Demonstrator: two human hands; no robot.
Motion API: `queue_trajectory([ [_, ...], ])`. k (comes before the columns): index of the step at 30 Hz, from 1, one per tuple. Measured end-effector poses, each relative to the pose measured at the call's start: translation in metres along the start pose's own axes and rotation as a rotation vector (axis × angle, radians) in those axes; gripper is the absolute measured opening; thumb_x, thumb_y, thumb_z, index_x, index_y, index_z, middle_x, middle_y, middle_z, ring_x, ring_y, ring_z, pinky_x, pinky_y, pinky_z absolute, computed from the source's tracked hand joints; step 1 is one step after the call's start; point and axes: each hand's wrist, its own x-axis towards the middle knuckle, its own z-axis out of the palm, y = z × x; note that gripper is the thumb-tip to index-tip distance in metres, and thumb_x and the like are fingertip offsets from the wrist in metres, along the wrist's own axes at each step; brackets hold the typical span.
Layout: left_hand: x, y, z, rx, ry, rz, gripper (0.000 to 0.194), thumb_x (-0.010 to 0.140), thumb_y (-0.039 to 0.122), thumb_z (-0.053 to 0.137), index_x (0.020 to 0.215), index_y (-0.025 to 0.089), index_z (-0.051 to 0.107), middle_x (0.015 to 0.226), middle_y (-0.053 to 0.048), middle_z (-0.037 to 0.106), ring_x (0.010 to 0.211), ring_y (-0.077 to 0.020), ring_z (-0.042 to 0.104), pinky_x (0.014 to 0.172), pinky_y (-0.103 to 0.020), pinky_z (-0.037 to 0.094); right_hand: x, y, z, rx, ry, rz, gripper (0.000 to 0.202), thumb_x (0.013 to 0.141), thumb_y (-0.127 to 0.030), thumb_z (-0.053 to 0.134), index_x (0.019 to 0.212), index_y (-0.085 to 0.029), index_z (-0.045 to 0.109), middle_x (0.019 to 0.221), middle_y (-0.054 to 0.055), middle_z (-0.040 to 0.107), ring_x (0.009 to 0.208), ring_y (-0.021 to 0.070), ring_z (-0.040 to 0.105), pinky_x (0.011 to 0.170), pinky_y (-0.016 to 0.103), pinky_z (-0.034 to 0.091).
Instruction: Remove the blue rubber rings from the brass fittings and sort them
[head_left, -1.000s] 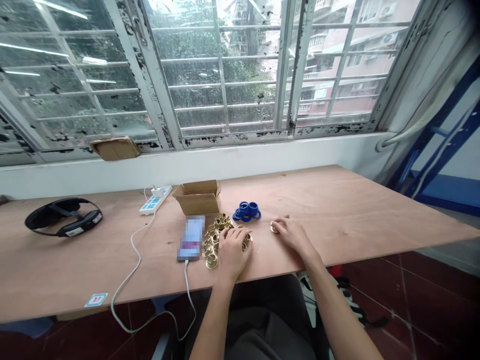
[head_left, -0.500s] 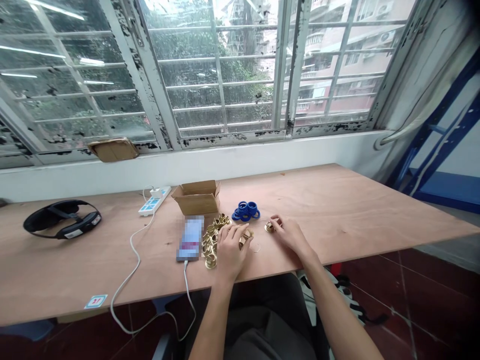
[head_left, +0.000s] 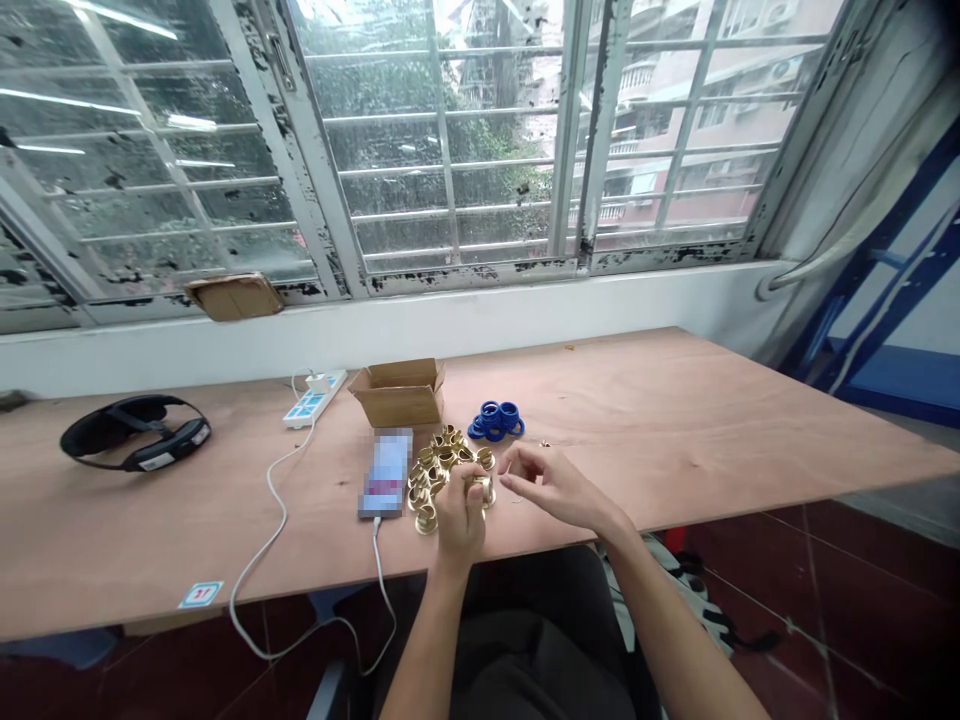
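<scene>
Gripping brass fitting (head_left: 480, 489), left hand (head_left: 459, 515) closed round it; right hand (head_left: 551, 485) just beside, fingers loosely curled, seemingly empty.

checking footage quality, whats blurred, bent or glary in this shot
Head view: the phone screen is pixel-blurred; window bars bow from wide-angle distortion; strip-light reflections streak the left glass; corners darken; daylight is soft and the brass fittings by the left hand stay sharp.

On your table (head_left: 712, 420): an open cardboard box (head_left: 399, 394), phone (head_left: 387, 471) on a white cable (head_left: 259, 530), power strip (head_left: 314, 397), black headset (head_left: 136, 431) far left, blue rings (head_left: 496, 421).
</scene>
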Motion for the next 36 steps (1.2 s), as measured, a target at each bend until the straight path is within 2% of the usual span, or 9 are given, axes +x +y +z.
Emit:
queue_trajectory([
  [4, -0.001, -0.001, 0.001, -0.042, 0.061, -0.042, 0.021, 0.106, 0.039, 0.042, 0.107, 0.022, 0.053, 0.070, 0.004, 0.059, 0.054, -0.0127, 0.054, 0.056, -0.024, 0.042, 0.001, -0.009, 0.013, 0.099, -0.094, -0.019, 0.024, 0.094, -0.044, 0.066, 0.091, -0.020, 0.064, 0.072, -0.003, 0.054, 0.065, 0.0135, 0.047, 0.060, 0.027, 0.037],
  [8, -0.002, -0.001, 0.002, -0.069, 0.085, -0.011, 0.020, 0.105, 0.036, 0.045, 0.118, 0.023, 0.052, 0.098, -0.004, 0.066, 0.079, -0.0168, 0.065, 0.073, -0.029, 0.052, 0.004, -0.007, 0.020, 0.195, -0.046, 0.016, 0.032, 0.091, -0.050, 0.071, 0.086, -0.020, 0.062, 0.068, -0.004, 0.049, 0.062, 0.0127, 0.042, 0.058, 0.027, 0.034],
  [10, -0.002, 0.000, 0.001, -0.072, 0.048, -0.011, 0.024, 0.105, 0.033, 0.041, 0.125, 0.023, 0.053, 0.110, -0.008, 0.066, 0.094, -0.0198, 0.066, 0.083, -0.034, 0.053, 0.005, -0.005, 0.021, 0.238, -0.032, 0.035, 0.036, 0.086, -0.053, 0.075, 0.087, -0.020, 0.061, 0.069, -0.004, 0.049, 0.063, 0.0128, 0.042, 0.058, 0.027, 0.034],
  [13, -0.003, 0.000, -0.001, -0.071, -0.036, -0.013, 0.030, 0.105, 0.030, 0.038, 0.130, 0.024, 0.054, 0.116, -0.009, 0.065, 0.102, -0.0221, 0.064, 0.090, -0.037, 0.052, 0.005, -0.001, 0.020, 0.257, -0.036, 0.041, 0.039, 0.082, -0.054, 0.079, 0.084, -0.020, 0.058, 0.070, -0.005, 0.048, 0.063, 0.0126, 0.041, 0.059, 0.027, 0.034],
  [17, -0.002, 0.000, -0.001, -0.100, -0.069, -0.036, 0.029, 0.104, 0.031, 0.038, 0.125, 0.025, 0.057, 0.112, -0.007, 0.065, 0.101, -0.0220, 0.063, 0.090, -0.037, 0.051, 0.005, 0.000, 0.020, 0.288, -0.040, 0.053, 0.042, 0.081, -0.054, 0.080, 0.081, -0.020, 0.056, 0.069, -0.005, 0.046, 0.063, 0.0122, 0.040, 0.058, 0.026, 0.033],
  [22, -0.003, -0.001, -0.001, -0.140, -0.081, -0.064, 0.028, 0.106, 0.036, 0.038, 0.124, 0.023, 0.055, 0.099, -0.005, 0.066, 0.087, -0.0200, 0.064, 0.081, -0.035, 0.051, 0.005, -0.002, 0.021, 0.361, -0.083, 0.086, 0.045, 0.087, -0.062, 0.072, 0.082, -0.021, 0.053, 0.069, -0.004, 0.052, 0.063, 0.0131, 0.047, 0.059, 0.027, 0.038],
  [26, -0.004, -0.003, -0.002, -0.129, -0.128, -0.008, 0.036, 0.104, 0.045, 0.043, 0.131, 0.022, 0.051, 0.106, -0.008, 0.067, 0.086, -0.0204, 0.065, 0.082, -0.037, 0.052, 0.005, -0.002, 0.021, 0.408, -0.091, 0.111, 0.046, 0.092, -0.065, 0.063, 0.084, -0.021, 0.054, 0.068, -0.003, 0.052, 0.063, 0.0136, 0.048, 0.062, 0.028, 0.040],
  [29, -0.004, -0.004, -0.002, -0.099, -0.149, 0.008, 0.037, 0.103, 0.045, 0.048, 0.132, 0.023, 0.050, 0.104, -0.007, 0.068, 0.084, -0.0198, 0.066, 0.081, -0.036, 0.053, 0.005, 0.001, 0.024, 0.444, -0.076, 0.142, 0.046, 0.095, -0.065, 0.059, 0.083, -0.020, 0.055, 0.066, -0.004, 0.049, 0.063, 0.0132, 0.045, 0.063, 0.027, 0.040],
  [36, -0.003, -0.005, 0.001, -0.010, -0.150, 0.030, 0.042, 0.097, 0.042, 0.060, 0.133, 0.024, 0.050, 0.112, -0.010, 0.069, 0.095, -0.0237, 0.070, 0.082, -0.037, 0.055, 0.007, 0.010, 0.026, 0.611, -0.084, 0.181, 0.044, 0.090, -0.061, 0.069, 0.082, -0.020, 0.057, 0.074, -0.003, 0.050, 0.062, 0.0111, 0.041, 0.057, 0.024, 0.035],
])
